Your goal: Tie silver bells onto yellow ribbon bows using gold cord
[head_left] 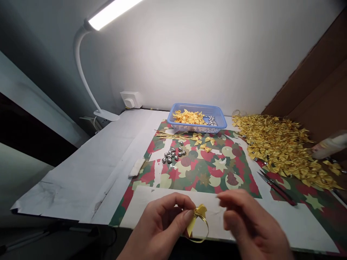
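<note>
Between the thumb and fingers of my left hand [169, 224] is a small yellow ribbon bow [201, 210], pinched at its middle. A thin gold cord [208, 231] curves in a loop from the bow, over the front edge of the table. My right hand [252, 224] hovers to the right of the bow, apart from it. Its thumb and forefinger are separated, with nothing visible between them; the other fingers are curled and partly hidden. Farther back lie loose yellow bows [206, 148], several silver bells [173, 154] and a bundle of gold cords [173, 135].
A blue basket [223, 121] with yellow bows and silver bells stands by the wall. At right, a large heap of finished-looking bows [282, 144] lies near tweezers or scissors [279, 189] and a bottle [329, 146]. A white lamp [78, 57] and folded white cloth [137, 168] are left.
</note>
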### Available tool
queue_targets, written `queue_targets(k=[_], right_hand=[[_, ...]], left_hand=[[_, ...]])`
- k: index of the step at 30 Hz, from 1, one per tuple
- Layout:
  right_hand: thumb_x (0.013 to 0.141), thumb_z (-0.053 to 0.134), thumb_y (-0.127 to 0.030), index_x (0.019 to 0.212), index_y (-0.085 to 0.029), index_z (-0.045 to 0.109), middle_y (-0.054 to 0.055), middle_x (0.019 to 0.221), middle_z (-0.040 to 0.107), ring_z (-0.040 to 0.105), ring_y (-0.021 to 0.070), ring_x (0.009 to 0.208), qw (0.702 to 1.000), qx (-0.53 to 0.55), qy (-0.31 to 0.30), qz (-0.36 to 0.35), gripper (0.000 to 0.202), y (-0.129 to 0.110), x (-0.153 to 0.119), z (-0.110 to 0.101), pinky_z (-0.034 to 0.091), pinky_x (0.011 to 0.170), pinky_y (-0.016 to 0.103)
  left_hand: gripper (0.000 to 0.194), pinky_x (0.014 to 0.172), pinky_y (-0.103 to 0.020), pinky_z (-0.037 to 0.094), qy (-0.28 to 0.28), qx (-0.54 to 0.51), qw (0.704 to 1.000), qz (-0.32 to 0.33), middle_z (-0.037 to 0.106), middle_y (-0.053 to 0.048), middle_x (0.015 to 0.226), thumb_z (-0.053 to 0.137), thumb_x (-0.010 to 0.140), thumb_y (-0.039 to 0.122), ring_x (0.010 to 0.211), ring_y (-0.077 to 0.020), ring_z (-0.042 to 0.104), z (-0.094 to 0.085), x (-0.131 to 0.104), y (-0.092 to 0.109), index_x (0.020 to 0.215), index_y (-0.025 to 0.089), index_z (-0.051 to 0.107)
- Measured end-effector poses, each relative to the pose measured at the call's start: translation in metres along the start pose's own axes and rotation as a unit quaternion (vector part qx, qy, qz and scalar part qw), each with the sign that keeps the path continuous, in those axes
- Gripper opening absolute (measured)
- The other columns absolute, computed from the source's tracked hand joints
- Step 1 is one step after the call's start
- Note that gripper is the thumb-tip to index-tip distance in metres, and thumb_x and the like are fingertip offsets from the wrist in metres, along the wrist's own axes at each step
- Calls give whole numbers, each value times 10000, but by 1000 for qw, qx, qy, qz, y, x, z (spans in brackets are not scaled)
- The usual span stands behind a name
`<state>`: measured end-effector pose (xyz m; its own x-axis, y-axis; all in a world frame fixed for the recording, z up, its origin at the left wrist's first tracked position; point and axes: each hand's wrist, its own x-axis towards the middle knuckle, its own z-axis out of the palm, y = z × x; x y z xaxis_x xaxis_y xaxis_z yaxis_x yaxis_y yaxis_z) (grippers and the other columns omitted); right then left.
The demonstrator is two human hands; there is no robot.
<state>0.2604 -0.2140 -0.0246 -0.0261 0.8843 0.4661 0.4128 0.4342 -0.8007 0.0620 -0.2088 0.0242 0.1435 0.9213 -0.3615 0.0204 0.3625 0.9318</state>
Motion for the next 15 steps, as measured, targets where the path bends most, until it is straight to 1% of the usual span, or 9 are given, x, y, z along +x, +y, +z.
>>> queue_targets(k=[2, 4, 6, 8, 9, 12, 13, 14, 15], right_hand=[[965, 529, -463, 1099, -260, 604, 2, 906, 661, 557, 109, 547, 999, 27, -43, 5, 255, -11, 9, 17, 487, 525, 219], [964, 531, -388, 1049, -251, 596, -13, 845, 638, 542, 118, 562, 996, 25, -88, 13, 174, -16, 11, 25, 463, 539, 231], [953, 513, -267, 916, -241, 595, -33, 738, 589, 543, 124, 589, 991, 20, -128, 28, 93, -16, 9, 27, 429, 544, 230], [931, 505, -205, 811, -235, 573, -47, 678, 541, 535, 116, 590, 989, 22, -140, 48, 141, -15, 6, 27, 394, 535, 224], [921, 510, -196, 784, -232, 560, -52, 668, 529, 527, 110, 581, 989, 23, -135, 58, 151, -15, 5, 27, 378, 525, 223], [900, 518, -206, 741, -229, 531, -65, 628, 498, 495, 99, 529, 990, 21, -107, 90, 162, -18, 2, 30, 344, 496, 223], [894, 517, -213, 727, -228, 523, -67, 613, 486, 476, 96, 510, 990, 22, -100, 99, 168, -20, 2, 32, 332, 485, 225], [888, 515, -218, 717, -226, 516, -69, 603, 473, 456, 94, 495, 989, 24, -94, 107, 171, -21, 1, 34, 319, 475, 228], [882, 510, -222, 712, -224, 511, -70, 598, 460, 436, 93, 487, 989, 25, -88, 114, 170, -22, 1, 35, 308, 472, 233]], left_hand=[[202, 644, -247, 482, -15, 18, 1000, 7, 647, -5, 744, 693, 846, 393, 693, -173, 567, -1, -1, 1, 818, 194, 694], [186, 682, -268, 501, -28, 32, 999, 18, 660, -17, 773, 676, 860, 385, 740, -200, 599, -2, -1, 1, 833, 202, 692], [145, 692, -281, 517, -16, 61, 996, 55, 673, -25, 780, 669, 867, 354, 755, -221, 632, -2, -1, -3, 835, 215, 698], [78, 667, -271, 522, 24, 121, 984, 130, 686, -23, 755, 674, 865, 282, 723, -220, 651, -1, -1, -8, 816, 236, 714], [62, 653, -260, 523, 56, 151, 970, 180, 698, -18, 751, 682, 855, 225, 702, -211, 656, 1, 0, -11, 822, 252, 726], [320, 658, -224, 524, 156, 185, 918, 315, 747, 9, 794, 702, 785, 40, 676, -179, 672, 7, 1, -18, 931, 319, 753], [392, 669, -219, 525, 178, 183, 907, 335, 756, 16, 814, 707, 765, 10, 669, -171, 673, 8, 1, -20, 975, 338, 753], [429, 667, -216, 527, 190, 179, 904, 338, 758, 20, 832, 717, 753, 5, 642, -161, 668, 9, 1, -21, 1007, 349, 751], [436, 651, -214, 530, 193, 173, 909, 327, 755, 23, 856, 733, 748, 21, 605, -148, 658, 10, -1, -21, 1026, 356, 748]])
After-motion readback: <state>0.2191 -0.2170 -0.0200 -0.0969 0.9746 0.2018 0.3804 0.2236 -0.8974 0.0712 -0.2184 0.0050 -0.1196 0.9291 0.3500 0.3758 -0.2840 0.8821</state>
